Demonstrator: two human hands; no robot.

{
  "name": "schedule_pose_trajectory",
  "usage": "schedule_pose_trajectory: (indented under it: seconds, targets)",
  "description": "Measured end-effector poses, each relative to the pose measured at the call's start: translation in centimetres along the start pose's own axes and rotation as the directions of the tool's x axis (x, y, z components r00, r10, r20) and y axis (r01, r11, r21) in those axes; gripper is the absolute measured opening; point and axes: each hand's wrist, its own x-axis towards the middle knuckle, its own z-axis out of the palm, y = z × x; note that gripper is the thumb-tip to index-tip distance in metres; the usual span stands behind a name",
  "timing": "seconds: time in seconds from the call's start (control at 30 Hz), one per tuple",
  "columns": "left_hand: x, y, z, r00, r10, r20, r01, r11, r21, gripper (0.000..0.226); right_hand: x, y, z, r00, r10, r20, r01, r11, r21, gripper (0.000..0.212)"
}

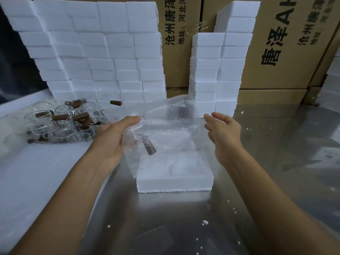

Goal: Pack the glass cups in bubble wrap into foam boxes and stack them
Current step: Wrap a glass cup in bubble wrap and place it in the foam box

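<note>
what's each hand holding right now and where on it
The left hand grips the bubble wrap at its left edge, a cup inside. The right hand is open beside it, holding nothing.

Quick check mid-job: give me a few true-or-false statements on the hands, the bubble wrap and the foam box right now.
1. The left hand grips the bubble wrap. True.
2. The right hand holds a foam lid. False: it is open and holds nothing.
3. The open foam box lies on the metal table. True.
4. A brown-handled cup shows through the wrap. True.
5. The unwrapped glass cups lie on the right. False: they lie on the left.
</note>
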Motion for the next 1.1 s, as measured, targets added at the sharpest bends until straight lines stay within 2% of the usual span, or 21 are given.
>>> schedule_pose_trajectory:
  seconds: [0.07,0.13,0.17,0.27,0.3,0.33,0.4,0.43,0.57,0.73,0.8,0.97,1.03,1.1]
  targets:
    - [0.1,-0.1,0.3,1.000,-0.006,-0.015,0.005,0.998,-0.063,0.050,-0.4,-0.2,0.0,0.970,0.217,0.107,-0.228,0.968,0.101,0.035]
    - [0.1,-0.3,0.8,1.000,-0.010,-0.026,0.007,0.992,-0.128,0.037,-1.3,-0.4,0.2,0.846,0.415,0.335,-0.489,0.855,0.174,0.059]
    - [0.1,-0.4,1.1,1.000,-0.009,-0.023,0.006,0.989,-0.149,0.034,-1.8,-0.3,0.5,0.778,0.458,0.431,-0.568,0.805,0.169,0.069]
    - [-0.2,-0.8,2.0,1.000,0.008,0.017,-0.004,0.981,-0.192,0.049,-3.0,0.6,1.8,0.646,0.457,0.612,-0.614,0.787,0.060,0.090]
    - [-0.4,-0.9,2.2,0.999,0.022,0.034,-0.015,0.979,-0.201,0.056,-3.4,0.9,2.3,0.614,0.436,0.658,-0.601,0.798,0.033,0.083]
    - [-0.5,-0.9,2.4,0.998,0.036,0.049,-0.025,0.978,-0.206,0.059,-3.7,1.1,2.7,0.601,0.413,0.684,-0.577,0.817,0.014,0.066]
    - [-0.6,-1.0,2.8,0.996,0.050,0.076,-0.033,0.977,-0.208,0.060,-4.1,1.3,3.3,0.643,0.389,0.659,-0.527,0.850,0.013,0.034]
    - [-0.6,-1.2,2.9,0.995,0.052,0.089,-0.033,0.978,-0.205,0.059,-4.2,1.3,3.4,0.683,0.380,0.624,-0.503,0.864,0.024,0.028]
    - [-0.8,-1.8,3.3,0.996,0.036,0.087,-0.025,0.992,-0.120,0.065,-4.0,1.2,3.4,0.825,0.287,0.487,-0.356,0.933,0.053,0.016]
    - [-0.6,-2.2,2.8,0.993,-0.044,0.108,0.048,0.998,-0.034,0.082,-3.6,0.8,2.9,0.923,0.129,0.362,-0.156,0.987,0.044,0.017]
    - [-0.3,-2.1,2.2,0.988,-0.077,0.137,0.080,0.997,-0.017,0.077,-3.3,0.6,2.5,0.940,0.049,0.339,-0.049,0.999,-0.007,0.018]
    - [0.0,-2.0,1.4,0.971,-0.096,0.219,0.092,0.995,0.029,0.045,-2.9,0.4,2.2,0.920,-0.065,0.386,0.119,0.986,-0.119,0.014]
    - [-0.1,-1.9,1.6,0.968,-0.085,0.236,0.080,0.996,0.030,0.049,-2.9,0.4,2.3,0.902,-0.081,0.425,0.149,0.980,-0.131,0.008]
    - [0.0,-1.9,1.6,0.984,-0.069,0.163,0.061,0.997,0.057,0.058,-2.9,0.5,2.2,0.878,-0.092,0.469,0.177,0.974,-0.140,0.006]
